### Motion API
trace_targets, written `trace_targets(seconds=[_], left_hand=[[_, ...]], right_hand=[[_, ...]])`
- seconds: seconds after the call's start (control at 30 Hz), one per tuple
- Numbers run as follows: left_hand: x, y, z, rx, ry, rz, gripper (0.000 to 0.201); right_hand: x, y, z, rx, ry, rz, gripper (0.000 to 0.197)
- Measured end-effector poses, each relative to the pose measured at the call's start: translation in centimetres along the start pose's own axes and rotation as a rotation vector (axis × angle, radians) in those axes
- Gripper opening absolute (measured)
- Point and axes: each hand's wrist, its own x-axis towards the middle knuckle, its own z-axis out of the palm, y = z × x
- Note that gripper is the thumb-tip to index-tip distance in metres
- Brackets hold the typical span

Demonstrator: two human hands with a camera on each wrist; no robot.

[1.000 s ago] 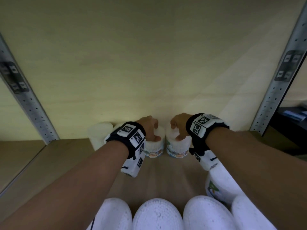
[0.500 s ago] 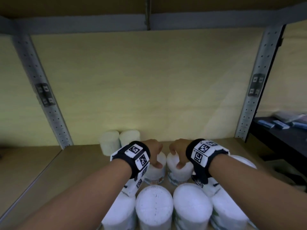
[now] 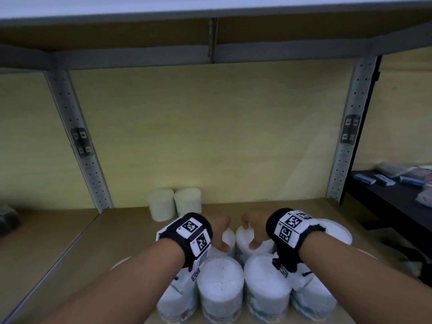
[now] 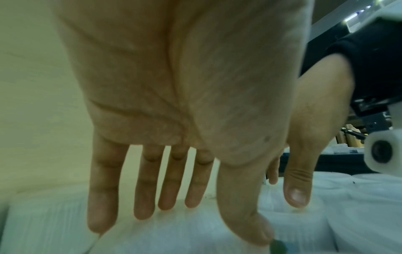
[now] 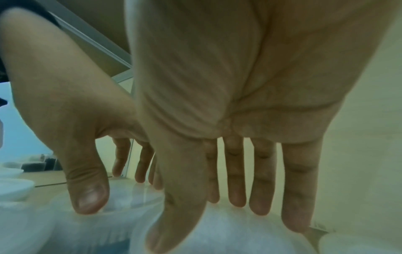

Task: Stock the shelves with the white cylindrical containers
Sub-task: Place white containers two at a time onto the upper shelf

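Note:
Two white cylindrical containers stand side by side on the wooden shelf [image 3: 112, 232]. My left hand [image 3: 222, 232] reaches down over the left container [image 3: 230, 235], with straight fingers [image 4: 143, 197] touching its lid [image 4: 174, 232] and the thumb at the near edge. My right hand [image 3: 251, 230] lies likewise over the right container [image 3: 243, 237], fingertips [image 5: 261, 197] on its top [image 5: 228, 232]. Neither hand curls round a container. Both bodies are mostly hidden behind a front row.
Several more white containers [image 3: 221, 279] form a row under my wrists. Two others [image 3: 161, 204] stand against the back panel to the left. Perforated metal uprights [image 3: 79, 141] flank the bay, an upper shelf [image 3: 210, 54] hangs overhead, and a dark table [image 3: 385, 199] with packets is at right.
The view has pulled back and up, bringing in the upper shelf and the front row. Both hands stay on the same two containers, with no clear shift of the containers.

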Motion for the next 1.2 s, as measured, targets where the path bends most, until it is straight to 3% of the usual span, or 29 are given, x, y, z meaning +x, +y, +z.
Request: trace_targets(seconds=[0.1,0.23,0.4,0.7,0.97,1.2], left_hand=[[-0.1,-0.9,-0.3,-0.083,-0.013,-0.012,0.056],[-0.7,-3.6,-0.9,-0.207,0.037,-0.040,0.056],[-1.3,-9.4,-0.8,-0.271,0.097,-0.150,0.050],[-0.3,-18.2,-0.5,-0.336,0.184,-0.288,0.051],[3.3,-22.4,-0.1,-0.330,0.244,-0.311,0.051],[5.2,-23.7,1.3,-0.315,0.246,-0.318,0.054]], right_hand=[[-0.2,-0.1,-0.8,0.041,-0.002,0.010,0.062],[0.6,-0.7,-2.2,0.092,0.098,0.004,0.049],[3.7,-2.1,-3.5,0.159,0.190,-0.032,0.038],[11.0,-6.1,-6.0,0.130,0.280,-0.114,0.041],[16.6,-9.2,-7.7,0.047,0.265,-0.095,0.048],[19.9,-10.6,-7.6,-0.066,0.162,-0.021,0.065]])
